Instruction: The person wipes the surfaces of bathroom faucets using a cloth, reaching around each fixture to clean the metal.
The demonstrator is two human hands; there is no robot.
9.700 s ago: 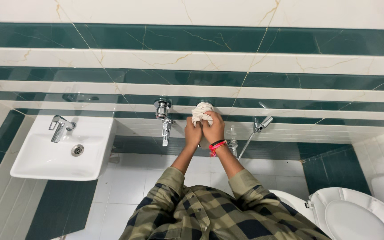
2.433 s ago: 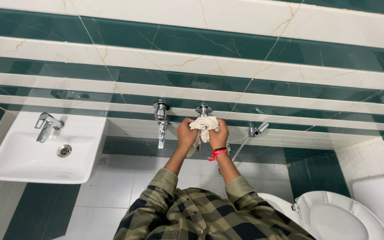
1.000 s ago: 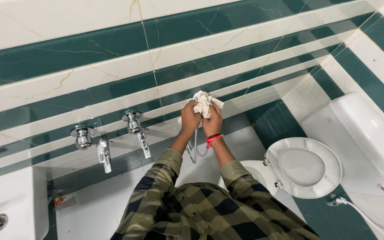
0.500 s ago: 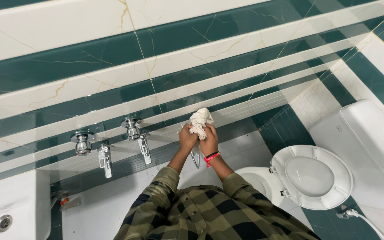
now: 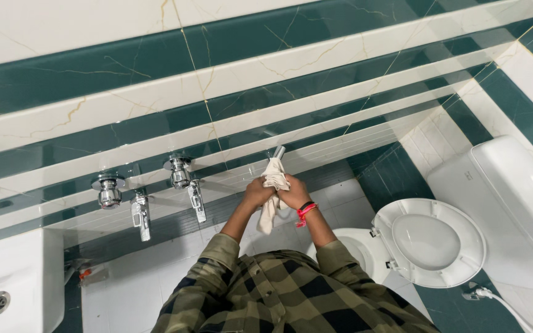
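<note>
A pale, crumpled cloth [image 5: 273,185] is wrapped around a chrome hand sprayer [image 5: 278,152] mounted on the striped wall; only the sprayer's tip pokes out above the cloth. My left hand [image 5: 256,192] grips the cloth from the left. On the other side my right hand [image 5: 293,195], with a red and black band at the wrist, also clasps it. A tail of cloth hangs down below both hands. The sprayer's body and hose are hidden behind the cloth and hands.
Two chrome wall taps [image 5: 108,192] [image 5: 180,172] with long spouts sit to the left. A white washbasin [image 5: 13,287] is at the lower left. A white toilet [image 5: 430,242] with closed lid and its cistern [image 5: 513,185] stand to the right, with a white hose [image 5: 513,311] beside it.
Both hands have slid a little down the sprayer with the cloth, so its chrome tip now shows above. The cloth hangs longer below the hands. The view shifted slightly.
</note>
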